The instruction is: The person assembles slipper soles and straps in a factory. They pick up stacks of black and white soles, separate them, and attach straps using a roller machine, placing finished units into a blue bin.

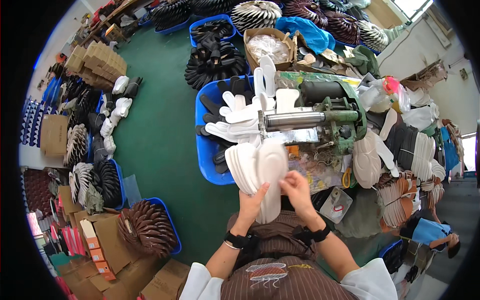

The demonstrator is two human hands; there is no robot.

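Observation:
A fanned stack of white insoles (239, 167) is in front of me, gripped near its heel end by my left hand (252, 202), thumb on top. My right hand (299, 194) is closed on the right edge of the top insole (272, 162), which looks slightly blurred. Just beyond the stack stands a green roller machine (345, 117) with a shiny metal roller (295, 119). White insoles (240, 112) lie heaped at the roller's left end, over a blue bin (206, 167) that also holds black insoles or soles (212, 105).
Bundled insoles (367, 160) and yellow-handled scissors (346, 177) lie right of the machine. An open carton (267, 47) stands behind it. Blue bins of shoe parts (172, 225) line the green floor (157, 110) at left. Another person (430, 235) is at far right.

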